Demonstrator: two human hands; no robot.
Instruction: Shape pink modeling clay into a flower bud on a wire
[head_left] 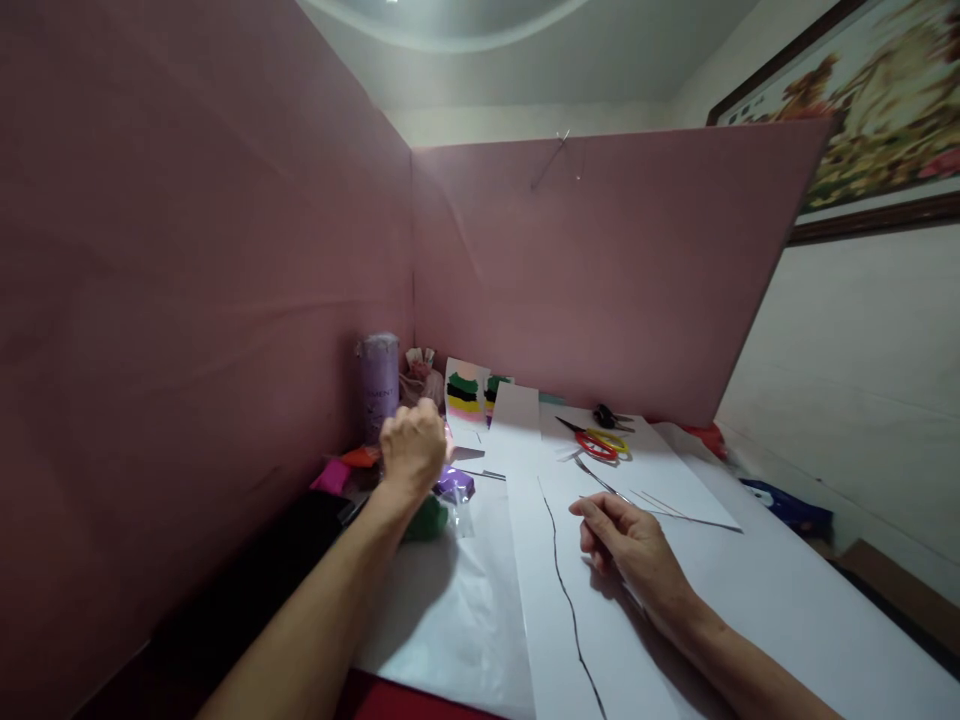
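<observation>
My left hand (414, 450) is closed, raised over the left side of the table with its knuckles up. Its fingertips are hidden, so what it grips, if anything, does not show. Close by lie a purple packet (456, 484) and a green lump (427, 520) beside clear plastic wrap. Over the white paper, my right hand (622, 540) has its thumb and forefinger pinched and the other fingers curled; I cannot make out anything in the pinch. Left of it, a thin dark wavy line (559, 570) runs down the paper.
Red and yellow scissors (598, 443), a slim metal tool (604, 480) and thin sticks (660, 503) lie at the right. A purple cylinder (380, 385) and colour-striped cards (465, 392) stand at the back. Pink partitions (585, 270) enclose the left and far sides.
</observation>
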